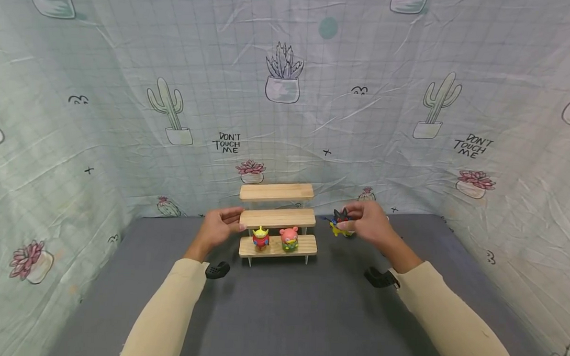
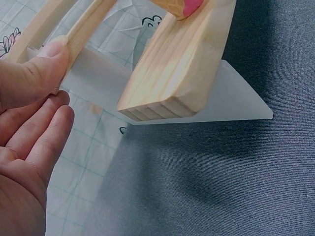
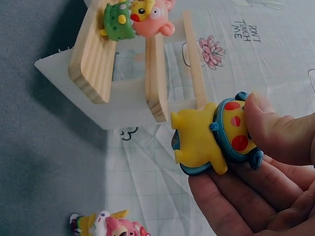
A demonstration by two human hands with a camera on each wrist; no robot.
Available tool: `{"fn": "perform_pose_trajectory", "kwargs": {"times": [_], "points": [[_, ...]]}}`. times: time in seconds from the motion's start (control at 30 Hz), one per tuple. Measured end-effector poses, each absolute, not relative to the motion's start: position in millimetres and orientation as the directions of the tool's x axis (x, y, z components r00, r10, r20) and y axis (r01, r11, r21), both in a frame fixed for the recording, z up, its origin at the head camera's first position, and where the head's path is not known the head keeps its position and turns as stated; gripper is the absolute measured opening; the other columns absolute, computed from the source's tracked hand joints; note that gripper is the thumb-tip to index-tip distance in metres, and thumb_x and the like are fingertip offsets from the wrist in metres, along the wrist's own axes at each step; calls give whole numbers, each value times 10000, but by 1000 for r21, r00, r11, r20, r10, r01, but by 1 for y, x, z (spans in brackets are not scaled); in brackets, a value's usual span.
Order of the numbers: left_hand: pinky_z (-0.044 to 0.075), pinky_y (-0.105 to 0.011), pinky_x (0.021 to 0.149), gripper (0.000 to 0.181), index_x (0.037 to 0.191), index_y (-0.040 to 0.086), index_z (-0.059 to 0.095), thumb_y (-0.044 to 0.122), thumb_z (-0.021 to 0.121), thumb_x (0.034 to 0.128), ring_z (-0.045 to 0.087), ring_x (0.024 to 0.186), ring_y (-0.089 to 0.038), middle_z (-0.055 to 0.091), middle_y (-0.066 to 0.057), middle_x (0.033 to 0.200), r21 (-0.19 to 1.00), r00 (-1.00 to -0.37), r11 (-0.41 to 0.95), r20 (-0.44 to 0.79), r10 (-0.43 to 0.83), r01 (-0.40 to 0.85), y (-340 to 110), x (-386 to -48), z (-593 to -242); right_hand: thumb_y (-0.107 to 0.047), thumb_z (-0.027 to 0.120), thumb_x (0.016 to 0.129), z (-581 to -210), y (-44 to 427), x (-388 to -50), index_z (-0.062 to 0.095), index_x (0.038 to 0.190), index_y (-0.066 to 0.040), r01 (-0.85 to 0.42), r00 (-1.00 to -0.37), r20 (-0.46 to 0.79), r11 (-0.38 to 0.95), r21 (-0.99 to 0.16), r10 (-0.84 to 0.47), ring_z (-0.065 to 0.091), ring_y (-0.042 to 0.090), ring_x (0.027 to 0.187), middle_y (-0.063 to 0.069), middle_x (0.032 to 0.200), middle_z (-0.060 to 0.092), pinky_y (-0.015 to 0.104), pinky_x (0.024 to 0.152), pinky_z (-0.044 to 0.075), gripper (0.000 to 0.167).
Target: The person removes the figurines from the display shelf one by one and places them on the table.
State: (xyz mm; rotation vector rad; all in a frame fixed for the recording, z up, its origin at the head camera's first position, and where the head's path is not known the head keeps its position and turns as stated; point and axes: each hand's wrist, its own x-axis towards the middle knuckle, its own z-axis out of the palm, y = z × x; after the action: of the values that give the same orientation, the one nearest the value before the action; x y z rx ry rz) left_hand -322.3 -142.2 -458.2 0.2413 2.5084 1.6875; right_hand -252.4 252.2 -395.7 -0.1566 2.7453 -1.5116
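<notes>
A three-tier wooden shelf (image 1: 278, 218) has a red figure (image 1: 261, 240) with a yellow-green head and a pink figure (image 1: 289, 239) on its lowest tier. At the left end of the middle tier, my left hand (image 1: 217, 229) (image 2: 34, 118) pinches the board's end between thumb and fingers. To the right of the shelf, my right hand (image 1: 369, 223) (image 3: 266, 182) holds a yellow figure (image 1: 335, 228) (image 3: 199, 140) with a dark blue hood, thumb over its face and fingers beneath. The pink figure (image 3: 152, 19) also shows in the right wrist view.
Another figure (image 3: 115, 225), pink, white and yellow, shows at the lower edge of the right wrist view. Dark grey cloth (image 1: 280, 314) covers the surface under the shelf. A patterned curtain (image 1: 315, 126) hangs behind and along both sides.
</notes>
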Motion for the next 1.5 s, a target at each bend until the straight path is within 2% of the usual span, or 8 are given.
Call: {"fn": "perform_pose_trajectory", "kwargs": {"times": [0.37, 0.8, 1.07, 1.37, 1.5], "points": [[533, -455, 1141, 585, 1496, 12, 555, 93, 764, 955, 544, 1432, -369, 550, -219, 1533, 927, -981, 369, -6, 194, 67, -142, -322, -456, -64, 789, 921, -401, 259, -251, 676, 1279, 90, -84, -996, 57, 573, -815, -65, 735, 391, 1141, 271, 1194, 751, 497, 949, 644, 406], [547, -433, 1128, 583, 1488, -4, 557, 47, 760, 944, 560, 1418, -363, 561, -224, 1522, 930, -980, 359, 4, 199, 77, -142, -322, -459, -62, 787, 917, -411, 270, -246, 712, 1214, 67, -89, -996, 62, 597, -798, -66, 731, 405, 1131, 251, 1153, 770, 521, 931, 641, 332], [554, -414, 1117, 577, 1476, -18, 566, 31, 764, 936, 572, 1404, -362, 574, -226, 1505, 935, -979, 343, 23, 202, 92, -143, -322, -459, -71, 789, 916, -417, 275, -246, 738, 1175, 39, -87, -996, 61, 610, -787, -64, 732, 390, 1115, 226, 1125, 784, 483, 888, 645, 286], [536, -438, 1138, 584, 1491, -21, 546, 61, 756, 952, 549, 1422, -382, 558, -240, 1516, 932, -976, 347, 25, 215, 101, -142, -323, -460, -103, 790, 926, -429, 282, -249, 667, 1317, 81, -42, -999, 15, 614, -788, -49, 665, 441, 1252, 283, 1282, 711, 556, 996, 618, 449], [535, -436, 1143, 583, 1494, 0, 552, 70, 757, 953, 549, 1429, -365, 560, -219, 1525, 929, -978, 360, 14, 207, 89, -142, -322, -459, -105, 790, 926, -433, 284, -250, 665, 1321, 77, -33, -999, 5, 613, -790, -47, 665, 441, 1253, 284, 1291, 707, 559, 999, 615, 452]]}}
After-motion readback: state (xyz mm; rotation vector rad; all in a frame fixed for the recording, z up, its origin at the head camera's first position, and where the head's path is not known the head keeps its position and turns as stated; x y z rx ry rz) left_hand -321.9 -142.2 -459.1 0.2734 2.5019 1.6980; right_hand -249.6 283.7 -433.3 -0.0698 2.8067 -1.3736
